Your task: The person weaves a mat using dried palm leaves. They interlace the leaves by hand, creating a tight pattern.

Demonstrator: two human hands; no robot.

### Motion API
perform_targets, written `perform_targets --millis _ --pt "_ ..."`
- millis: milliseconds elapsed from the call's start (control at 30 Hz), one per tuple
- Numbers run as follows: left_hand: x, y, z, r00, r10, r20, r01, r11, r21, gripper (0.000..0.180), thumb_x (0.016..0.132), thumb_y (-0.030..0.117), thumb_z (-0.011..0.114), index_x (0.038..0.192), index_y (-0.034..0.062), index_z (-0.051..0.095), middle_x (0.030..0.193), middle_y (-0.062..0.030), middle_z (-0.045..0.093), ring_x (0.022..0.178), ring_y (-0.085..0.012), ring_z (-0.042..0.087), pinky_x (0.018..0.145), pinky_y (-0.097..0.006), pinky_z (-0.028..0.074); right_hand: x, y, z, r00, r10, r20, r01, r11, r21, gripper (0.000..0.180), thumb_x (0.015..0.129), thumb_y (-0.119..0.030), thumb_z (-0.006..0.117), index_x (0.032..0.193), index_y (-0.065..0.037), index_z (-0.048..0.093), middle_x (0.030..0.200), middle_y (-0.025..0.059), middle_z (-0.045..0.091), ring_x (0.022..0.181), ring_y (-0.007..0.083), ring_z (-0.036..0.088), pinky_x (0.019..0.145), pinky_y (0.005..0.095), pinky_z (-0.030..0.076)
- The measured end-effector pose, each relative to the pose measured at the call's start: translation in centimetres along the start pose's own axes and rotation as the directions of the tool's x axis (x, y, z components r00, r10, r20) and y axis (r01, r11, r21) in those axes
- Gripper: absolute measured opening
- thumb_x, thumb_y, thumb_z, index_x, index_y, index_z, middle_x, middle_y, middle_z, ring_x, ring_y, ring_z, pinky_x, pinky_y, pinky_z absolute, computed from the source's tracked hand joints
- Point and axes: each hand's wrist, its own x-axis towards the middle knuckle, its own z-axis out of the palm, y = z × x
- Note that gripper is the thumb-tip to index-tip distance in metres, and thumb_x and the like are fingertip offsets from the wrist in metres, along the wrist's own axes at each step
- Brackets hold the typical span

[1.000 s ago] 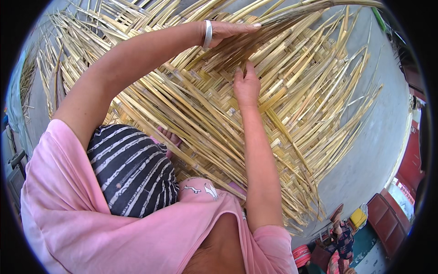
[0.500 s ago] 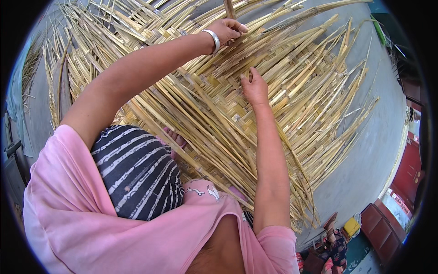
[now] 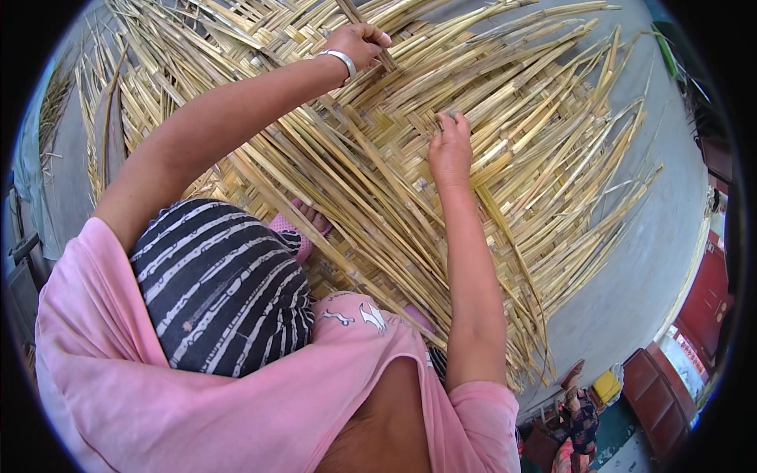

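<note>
Woven mat [image 3: 404, 191] is spread beneath both hands. By the left hand [image 3: 356, 47], a brown strip [image 3: 349, 11] is pinched between thumb and fingers and held at a slant above the weave. The right hand [image 3: 451, 151] is placed nearer the body, over the mat's middle, with its fingers bent; whether a reed is gripped there cannot be made out. The work would probably be done best if the weave were steadied by the right hand while the strip is guided flat and drawn snug, with sharp bends avoided. Around the hands, loose reed ends [image 3: 552, 205] are fanned outward over the grey floor [image 3: 631, 264]. A pink slipper [image 3: 287, 227] is seen beside striped cloth [image 3: 225, 288]. Farther off, at lower right, another person [image 3: 582, 430] is partly shown.
</note>
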Motion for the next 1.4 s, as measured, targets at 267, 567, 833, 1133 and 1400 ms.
perform_targets --millis 267,567,833,1133,1400 --pt "-0.1 -2.3 -0.6 0.997 -0.071 -0.022 0.071 0.997 -0.026 0.016 0.084 0.003 0.061 0.1 0.0039 0.064 0.084 -0.0039 0.064 0.068 -0.0115 0.061 0.058 -0.023 0.052 -1.3 -1.0 1.0 0.958 -0.181 0.221 0.272 0.816 -0.51 0.037 0.078 -0.002 0.053 0.115 0.0 0.053 0.12 0.0162 0.048 0.079 0.0234 0.058 0.064 0.0379 0.05" --pt "0.4 -0.9 -4.7 0.998 -0.039 0.045 0.041 0.998 -0.041 0.023 0.087 0.007 0.06 0.11 0.0067 0.063 0.084 -0.0022 0.064 0.072 -0.0099 0.061 0.061 -0.023 0.05 3.6 -4.5 -1.9 0.951 -0.211 0.226 0.265 0.932 -0.247 0.021 0.077 -0.005 0.055 0.097 -0.003 0.058 0.088 0.0135 0.057 0.08 0.0291 0.06 0.068 0.0402 0.05" --pt "0.0 -0.3 -5.7 0.983 0.162 0.088 -0.169 0.982 0.088 0.021 0.083 0.006 0.064 0.103 0.0107 0.067 0.078 0.0013 0.064 0.065 -0.0051 0.056 0.058 -0.021 0.048 11.4 -9.8 2.2 0.961 -0.129 0.246 0.091 0.983 0.16 0.027 0.08 -0.015 0.062 0.104 -0.005 0.057 0.102 0.017 0.06 0.095 0.0345 0.058 0.081 0.0436 0.046" --pt "2.1 -1.6 -6.4 0.981 0.156 0.113 -0.154 0.988 -0.028 0.022 0.083 0.002 0.063 0.105 0.0066 0.064 0.081 -0.0005 0.063 0.067 -0.0061 0.057 0.059 -0.021 0.048 14.4 -7.8 4.4 0.882 -0.025 0.471 -0.171 0.914 0.368 0.018 0.075 -0.016 0.07 0.088 -0.005 0.065 0.076 0.0099 0.066 0.066 0.0223 0.063 0.063 0.0323 0.049" --pt "0.9 -0.2 -8.4 0.947 -0.05 0.316 0.165 0.923 -0.347 0.012 0.086 0.005 0.059 0.097 0.0073 0.06 0.09 -0.0034 0.064 0.083 -0.013 0.063 0.074 -0.027 0.05 15.4 -6.9 4.5 0.774 0.033 0.633 -0.425 0.768 0.48 0.014 0.08 -0.013 0.068 0.087 -0.002 0.063 0.071 0.0025 0.063 0.056 0.0087 0.057 0.052 0.0234 0.047"
